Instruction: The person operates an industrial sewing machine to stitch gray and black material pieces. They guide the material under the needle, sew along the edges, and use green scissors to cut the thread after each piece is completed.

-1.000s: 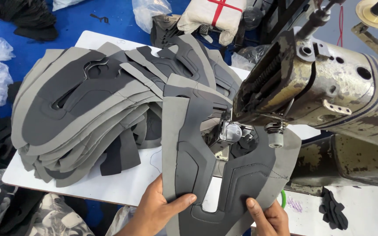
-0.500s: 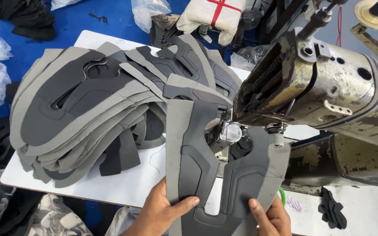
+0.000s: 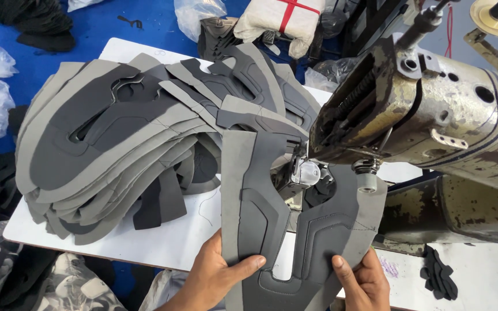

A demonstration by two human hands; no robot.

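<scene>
Both hands, left (image 3: 217,275) and right (image 3: 361,280), grasp a grey U-shaped shoe-upper panel (image 3: 295,230) under the worn metal sewing machine (image 3: 433,109), beside a stack of matching grey panels (image 3: 116,150) on the white bench (image 3: 162,239).

Left hand (image 3: 217,276) and right hand (image 3: 364,279) low, thumbs uppermost.

The shoe upper (image 3: 272,219) is two greys: light grey at the edges, dark charcoal panels within (stitch lines in matching grey). Left of it, the stack (image 3: 122,144) repeats the same light grey and charcoal. The counter (image 3: 162,242) under the upper is white. The sewing machine (image 3: 433,115) beside it is worn cream with brown rust patches. Beyond the stack, the floor (image 3: 105,29) is bright blue.
</scene>
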